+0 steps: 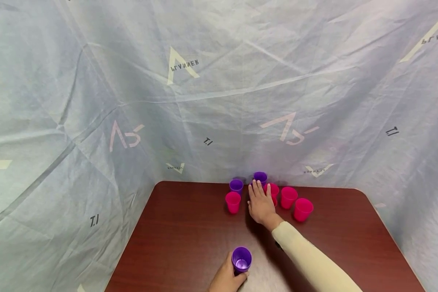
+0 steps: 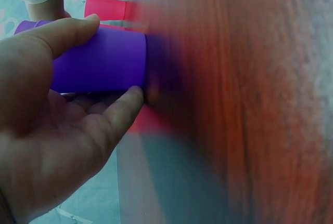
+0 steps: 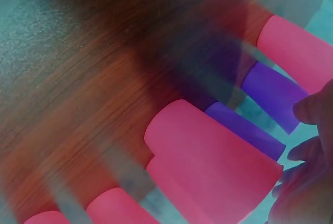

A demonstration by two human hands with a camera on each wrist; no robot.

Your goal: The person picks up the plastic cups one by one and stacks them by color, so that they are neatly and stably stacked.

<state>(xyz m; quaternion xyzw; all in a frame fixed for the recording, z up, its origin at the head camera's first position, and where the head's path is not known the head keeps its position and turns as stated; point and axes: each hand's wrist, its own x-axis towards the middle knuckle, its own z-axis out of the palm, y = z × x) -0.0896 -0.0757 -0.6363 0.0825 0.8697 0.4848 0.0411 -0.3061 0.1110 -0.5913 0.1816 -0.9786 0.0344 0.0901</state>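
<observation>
My left hand (image 1: 227, 278) (image 2: 57, 120) grips a purple cup (image 1: 241, 259) (image 2: 101, 60) near the front of the table, mouth up, thumb and fingers round its sides; a second rim shows at its mouth in the left wrist view. At the back, my right hand (image 1: 261, 207) (image 3: 307, 187) reaches among the cups with fingers extended, beside a purple cup (image 1: 260, 177) and a pink cup (image 1: 272, 190). Whether it touches either is unclear. Left of it stand another purple cup (image 1: 236, 186) and a pink cup (image 1: 233, 202).
Two more pink cups, one (image 1: 288, 198) behind the other (image 1: 303, 209), stand right of my right hand. The brown table (image 1: 175, 239) ends at a grey sheet (image 1: 219, 134) hanging behind it and at both sides. My right forearm crosses the table's right half.
</observation>
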